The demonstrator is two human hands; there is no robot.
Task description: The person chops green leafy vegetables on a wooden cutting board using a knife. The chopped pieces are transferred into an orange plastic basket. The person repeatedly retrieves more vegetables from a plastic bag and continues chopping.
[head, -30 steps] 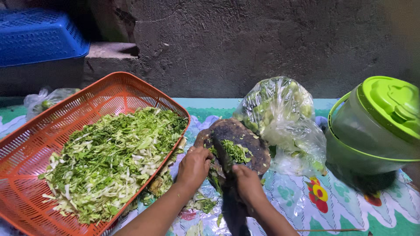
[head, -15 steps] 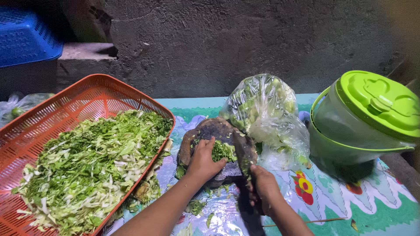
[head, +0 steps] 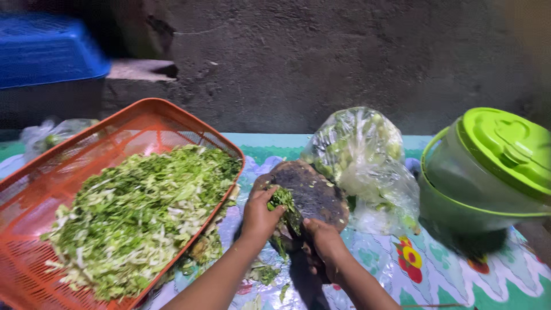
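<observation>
Two hands are showing, the left hand (head: pixel 261 215) and the right hand (head: pixel 324 244), both sitting at about six o'clock. One dark round chopping board (head: pixel 313 192) is lying just above them at the centre, and one small bunch of greens (head: pixel 282 199) is resting on it. One orange basket (head: pixel 69 189) is sitting at nine o'clock, carrying one heap of shredded cabbage (head: pixel 138 221). One blue crate (head: pixel 46 49) is standing at ten o'clock. Two clear plastic bags are lying about: one full bag of greens (head: pixel 359 155) at one o'clock, one smaller bag (head: pixel 49 135) at nine o'clock. One green lidded container (head: pixel 488 172) is standing at three o'clock. One patterned cloth (head: pixel 447 270) is covering the surface.
</observation>
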